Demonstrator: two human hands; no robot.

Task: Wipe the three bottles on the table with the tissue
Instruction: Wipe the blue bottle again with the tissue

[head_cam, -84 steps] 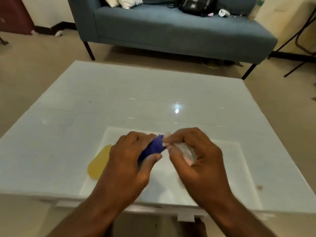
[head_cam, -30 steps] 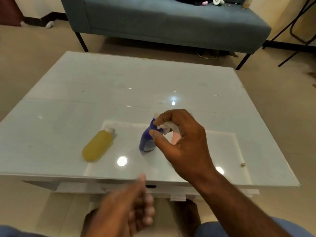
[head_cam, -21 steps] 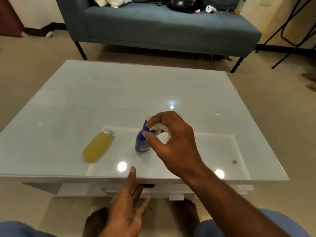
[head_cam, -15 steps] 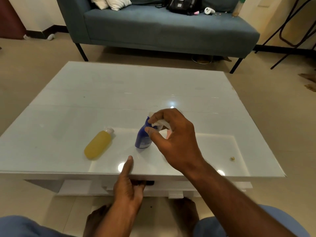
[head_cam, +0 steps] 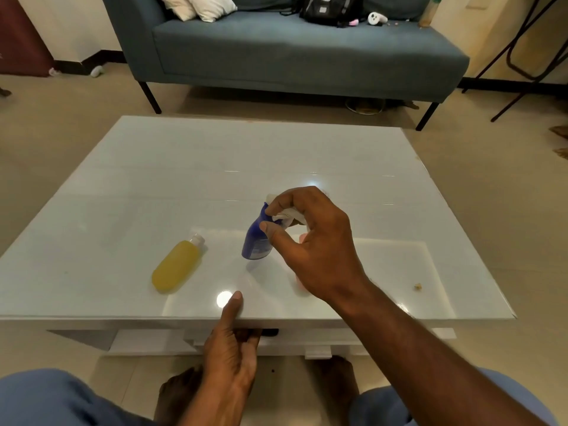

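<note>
The right hand (head_cam: 310, 241) is pinching a crumpled white tissue (head_cam: 284, 217) between thumb and curled fingers and pressing it against the neck of the small dark-blue plastic bottle (head_cam: 254, 239), which is standing upright near the middle of the glossy white table (head_cam: 184, 186). The left hand (head_cam: 232, 348) is gripping the table's near edge, thumb on top and fingers curled under, so nothing is steadying the bottle. To wipe well here, I judge the pressure should be running downward along the bottle rather than sideways, since a light upright bottle on a slick top is likely to tip or skate. The translucent yellow bottle with a clear cap (head_cam: 178, 264) is lying on its side to the left, well apart. A pink thing, probably the third bottle, is mostly hidden behind the right hand.
</note>
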